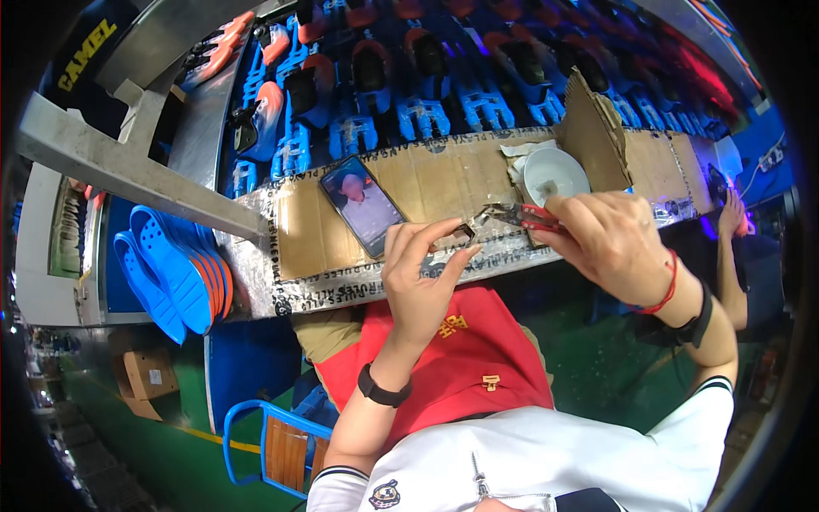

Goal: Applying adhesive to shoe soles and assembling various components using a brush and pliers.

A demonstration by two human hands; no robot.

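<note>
My right hand (610,243) is closed around the red handles of a pair of pliers (536,217). Their metal jaws point left, close to my left fingertips. Between thumb and forefinger, my left hand (418,277) pinches a small dark piece (465,232), too small to name. Both hands are above the near edge of a cardboard-covered worktop (461,183). A white bowl (556,173) stands just beyond my right hand, with something small and pale inside. Left of the bowl lies a phone (363,205) with its screen lit.
Rows of blue and orange shoes (371,77) sit on blue holders behind the worktop. An upright cardboard flap (595,128) rises beside the bowl. Blue clogs (166,269) hang at the left, under a grey metal beam (136,162). Another person's arm (731,264) shows at far right.
</note>
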